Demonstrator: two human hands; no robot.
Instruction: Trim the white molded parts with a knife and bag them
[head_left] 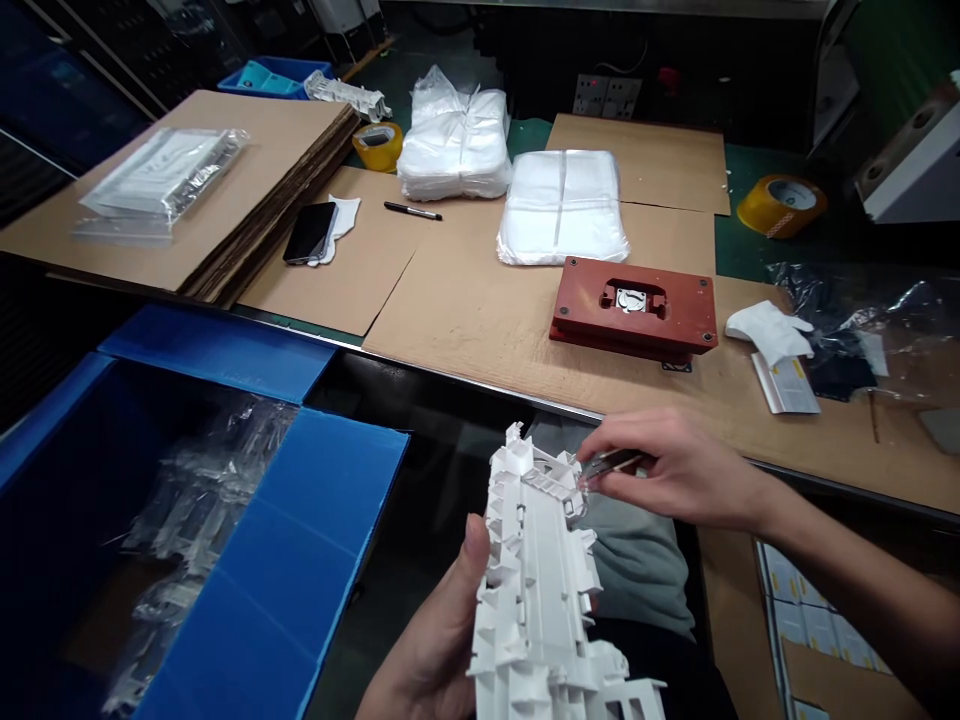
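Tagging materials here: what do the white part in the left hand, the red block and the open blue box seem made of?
White part: probably moulded plastic, fairly matte; thin ribs appear formed in one piece.
Red block: perhaps dense plastic or painted metal, low sheen; its even, opaque colour leaves this open.
Blue box: likely plastic sheet, faintly glossy; its thin flap shows straight creases.

Looking like a factory workshop, probably an assembly and packing station — spreading cardboard sheets point(480, 310) over a green-topped desk point(732, 264) and carrying tied white bundles point(457, 150), yellow tape rolls point(757, 207) and a bolted red fixture point(589, 302). Keeping a cardboard stack point(277, 130) at one end, a blue box point(289, 540) of bagged pale parts point(199, 500) by the near edge — also showing a white moulded part point(547, 570) and wall sockets point(606, 96).
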